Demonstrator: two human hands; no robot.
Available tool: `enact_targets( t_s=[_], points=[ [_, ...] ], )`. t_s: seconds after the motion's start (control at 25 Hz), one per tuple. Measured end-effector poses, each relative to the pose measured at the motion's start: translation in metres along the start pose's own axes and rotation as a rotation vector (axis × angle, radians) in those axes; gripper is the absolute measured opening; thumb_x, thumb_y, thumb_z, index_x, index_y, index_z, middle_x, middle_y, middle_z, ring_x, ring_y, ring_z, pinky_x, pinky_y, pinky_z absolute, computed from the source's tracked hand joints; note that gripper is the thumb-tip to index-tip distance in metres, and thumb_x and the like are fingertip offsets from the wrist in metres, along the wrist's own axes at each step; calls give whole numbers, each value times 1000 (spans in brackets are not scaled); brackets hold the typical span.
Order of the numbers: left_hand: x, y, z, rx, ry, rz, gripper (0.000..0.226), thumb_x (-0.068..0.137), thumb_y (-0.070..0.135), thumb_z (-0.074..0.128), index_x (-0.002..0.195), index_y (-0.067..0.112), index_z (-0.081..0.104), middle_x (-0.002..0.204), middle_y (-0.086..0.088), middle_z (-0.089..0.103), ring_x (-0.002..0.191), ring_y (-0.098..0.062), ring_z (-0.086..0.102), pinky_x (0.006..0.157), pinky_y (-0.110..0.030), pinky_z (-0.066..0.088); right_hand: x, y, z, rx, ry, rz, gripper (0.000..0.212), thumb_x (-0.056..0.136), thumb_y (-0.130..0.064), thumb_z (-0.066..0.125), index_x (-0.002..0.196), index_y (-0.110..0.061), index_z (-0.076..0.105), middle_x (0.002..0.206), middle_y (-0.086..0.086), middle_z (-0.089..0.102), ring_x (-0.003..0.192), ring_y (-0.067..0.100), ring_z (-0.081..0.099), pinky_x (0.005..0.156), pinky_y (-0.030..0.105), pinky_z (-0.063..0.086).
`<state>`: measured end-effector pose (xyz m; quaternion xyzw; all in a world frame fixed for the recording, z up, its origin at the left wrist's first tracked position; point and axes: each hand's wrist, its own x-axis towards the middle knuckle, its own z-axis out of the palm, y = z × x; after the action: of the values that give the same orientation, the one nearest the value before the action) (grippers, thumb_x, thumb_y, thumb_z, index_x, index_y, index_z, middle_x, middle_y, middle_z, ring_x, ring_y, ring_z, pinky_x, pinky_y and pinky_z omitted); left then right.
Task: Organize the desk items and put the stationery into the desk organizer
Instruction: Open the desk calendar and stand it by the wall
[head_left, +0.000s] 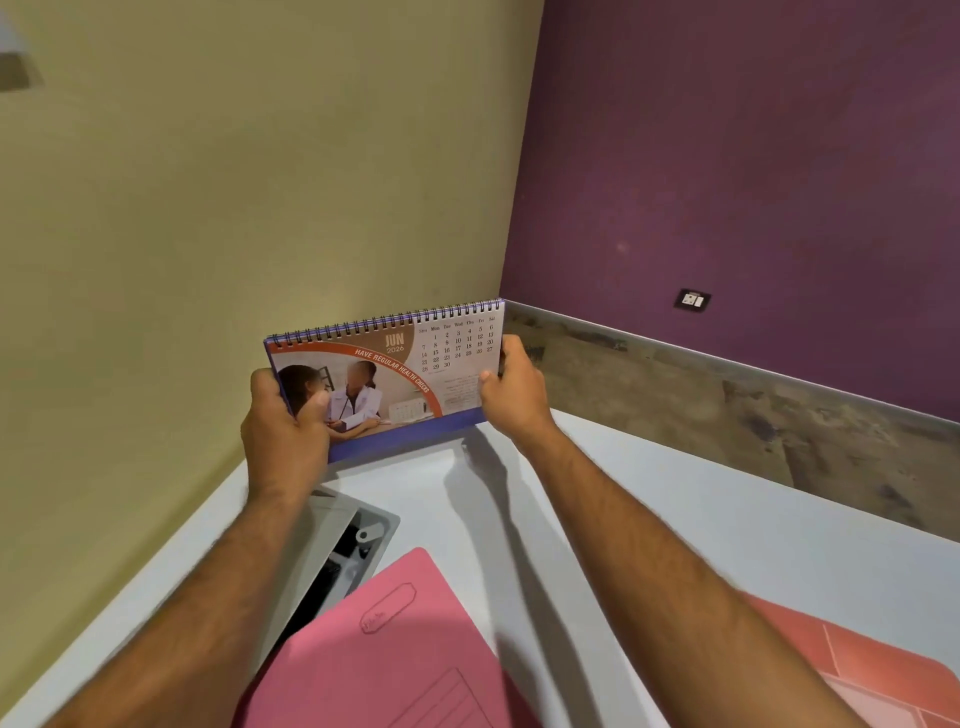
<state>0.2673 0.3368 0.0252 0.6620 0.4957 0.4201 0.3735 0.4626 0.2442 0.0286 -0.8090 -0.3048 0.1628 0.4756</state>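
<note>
A spiral-bound desk calendar (395, 369) showing June stands upright above the far corner of the white desk (649, 519). My left hand (283, 421) grips its left edge, thumb on the front. Its right edge is pinched by my right hand (511, 387). The calendar's blue base hovers at or just over the desk surface; I cannot tell if it touches. A grey desk organizer (358, 540) with dark stationery inside lies below my left forearm, partly hidden by it.
A pink file folder (395, 639) lies on the near desk, overlapping the organizer's near end. Another reddish-pink folder (872, 670) sits at the right edge. A beige wall stands to the left, a purple wall with a socket (692, 300) behind.
</note>
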Motion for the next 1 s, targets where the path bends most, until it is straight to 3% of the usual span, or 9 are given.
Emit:
enact_targets(
  t_s=[0.28, 0.64, 0.8, 1.0],
  points=[
    [33, -39, 17, 59, 52, -10, 31, 90, 10, 63, 116, 3, 48, 117, -18, 64, 102, -33, 61, 79, -30, 43, 30, 21, 42, 49, -77, 36, 42, 94, 6, 42, 128, -19, 44, 132, 3, 58, 121, 26, 56, 90, 41, 56],
    [42, -50, 14, 105, 64, 14, 31, 90, 14, 65, 116, 4, 51, 115, -16, 65, 92, -22, 55, 78, -30, 42, 38, 21, 45, 17, -155, 56, 50, 93, 9, 49, 132, -20, 43, 132, 3, 58, 122, 27, 56, 91, 39, 55],
    [42, -50, 10, 155, 44, 37, 37, 87, 24, 71, 113, 5, 53, 112, -16, 66, 99, -32, 61, 80, -34, 43, 34, 24, 35, -12, -169, 78, 60, 90, 8, 57, 139, -21, 40, 140, 5, 53, 128, 26, 53, 95, 37, 53],
    [47, -48, -4, 249, 36, 30, 51, 79, 45, 75, 109, 10, 54, 105, -12, 66, 97, -32, 61, 83, -42, 49, 25, 22, 17, -59, -145, 75, 70, 87, 12, 52, 145, -22, 36, 148, 8, 46, 136, 27, 44, 107, 42, 45]
  ],
)
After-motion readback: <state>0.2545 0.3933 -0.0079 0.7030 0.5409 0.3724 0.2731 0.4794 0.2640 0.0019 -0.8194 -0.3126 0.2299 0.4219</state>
